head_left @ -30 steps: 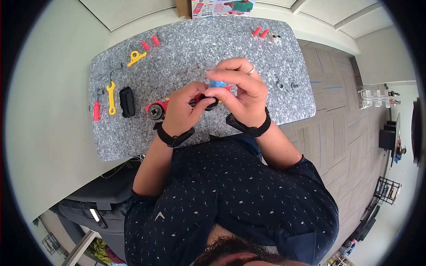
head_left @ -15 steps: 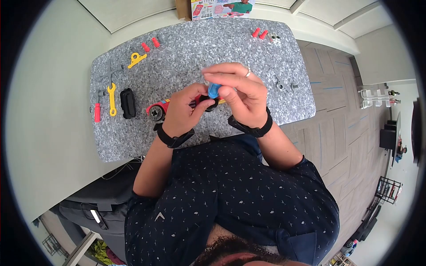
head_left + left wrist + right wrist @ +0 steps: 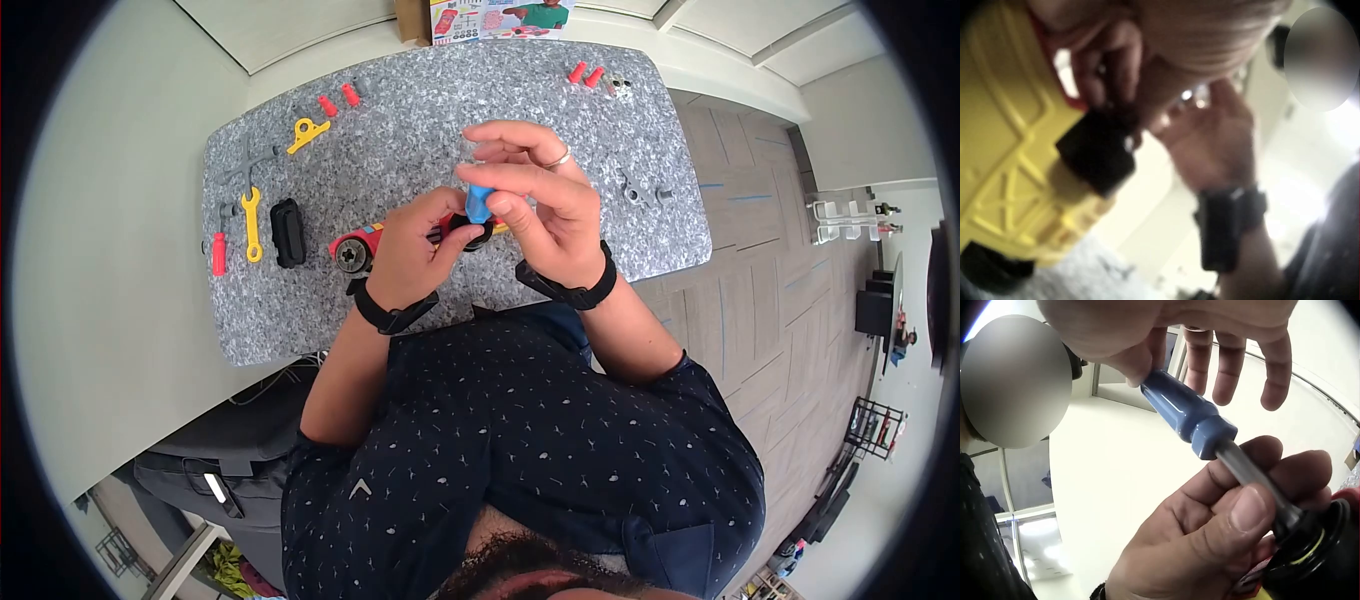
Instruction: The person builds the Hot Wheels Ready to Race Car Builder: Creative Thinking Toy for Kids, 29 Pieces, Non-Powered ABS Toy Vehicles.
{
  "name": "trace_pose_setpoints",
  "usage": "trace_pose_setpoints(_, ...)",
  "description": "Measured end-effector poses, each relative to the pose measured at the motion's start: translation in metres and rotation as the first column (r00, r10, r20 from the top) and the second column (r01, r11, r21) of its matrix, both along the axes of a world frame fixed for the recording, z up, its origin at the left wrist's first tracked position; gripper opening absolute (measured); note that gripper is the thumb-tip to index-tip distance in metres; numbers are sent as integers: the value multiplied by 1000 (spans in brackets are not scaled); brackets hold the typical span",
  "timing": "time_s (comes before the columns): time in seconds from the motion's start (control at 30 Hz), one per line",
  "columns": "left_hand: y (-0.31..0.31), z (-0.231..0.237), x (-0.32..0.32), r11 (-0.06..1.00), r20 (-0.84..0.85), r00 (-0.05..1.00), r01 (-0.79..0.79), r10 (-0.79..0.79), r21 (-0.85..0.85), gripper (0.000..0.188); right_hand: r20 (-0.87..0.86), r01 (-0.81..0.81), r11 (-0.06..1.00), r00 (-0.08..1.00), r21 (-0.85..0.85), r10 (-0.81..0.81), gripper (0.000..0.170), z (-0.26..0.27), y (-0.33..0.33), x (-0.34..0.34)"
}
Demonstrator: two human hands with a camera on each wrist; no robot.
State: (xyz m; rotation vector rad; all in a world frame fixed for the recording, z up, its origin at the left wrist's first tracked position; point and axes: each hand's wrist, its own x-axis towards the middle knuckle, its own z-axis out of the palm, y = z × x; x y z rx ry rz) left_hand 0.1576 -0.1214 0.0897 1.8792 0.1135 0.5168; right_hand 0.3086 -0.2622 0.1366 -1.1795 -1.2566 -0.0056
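Observation:
My right hand (image 3: pixel 555 205) pinches the blue handle of a toy screwdriver (image 3: pixel 1185 412) between thumb and index finger, its other fingers raised clear. The grey shaft slants down to the hub of a black wheel (image 3: pixel 1310 569) on a red and yellow toy car (image 3: pixel 1004 131). My left hand (image 3: pixel 415 245) grips the car at this wheel, thumb in front of the shaft and fingers curled behind it. In the left wrist view the car's yellow underside shows, with a black wheel (image 3: pixel 1100 153) under the fingers. The screwdriver's tip is hidden at the hub.
Left of the car lie a black tray-like part (image 3: pixel 288 232), a yellow wrench (image 3: pixel 250 225) and a red-handled tool (image 3: pixel 219 254). Farther back are a yellow part (image 3: pixel 306 134) and red pegs (image 3: pixel 350 95). More red pegs (image 3: pixel 585 75) and grey parts (image 3: pixel 633 190) lie right.
My right hand's fingers have spread and shifted on the screwdriver's handle, and more of the blue handle shows. My left hand and the car have stayed in place.

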Motion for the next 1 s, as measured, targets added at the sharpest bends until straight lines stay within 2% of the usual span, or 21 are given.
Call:
trace_pose_setpoints(0.1,0,0,0,1000,-6,1000,-3,3,19,19,-20,6,999,1000,-36,-7,23,0,-6,5)
trace_pose_setpoints(0.2,-1,-4,2,1000,25,1000,-10,10,17,19,-90,-26,1000,996,-2,26,19,2,-4,8)
trace_pose_setpoints(0.3,0,-3,1,1000,21,1000,-6,6,2,20,-103,-85,996,991,-27,82,22,0,-4,11)
trace_pose_setpoints(0.4,1,-6,1,1000,18,1000,-7,6,12,20,-192,-123,989,976,-87,105,24,0,-8,7)
trace_pose_setpoints(0.5,0,-6,0,1000,15,1000,-16,16,25,20,-63,-23,996,998,-91,18,25,-4,-10,13)
trace_pose_setpoints(0.6,0,-4,0,1000,2,1000,-14,14,17,20,-5,4,995,1000,-95,-5,23,4,-12,13)
trace_pose_setpoints(0.7,1,-7,1,1000,21,1000,-12,11,16,20,-156,-103,993,983,-50,95,24,4,-6,7)
trace_pose_setpoints(0.8,1,-3,-1,999,-15,1000,-19,20,47,20,-95,-31,997,995,-65,25,22,-3,-8,7)
trace_pose_setpoints(0.9,1,2,-1,998,-32,999,-19,21,60,20,-59,-28,999,998,-17,27,20,0,-3,8)
trace_pose_setpoints(1.0,1,2,-2,998,-23,1000,-19,20,57,19,-207,-126,989,973,-81,107,20,2,-6,4)
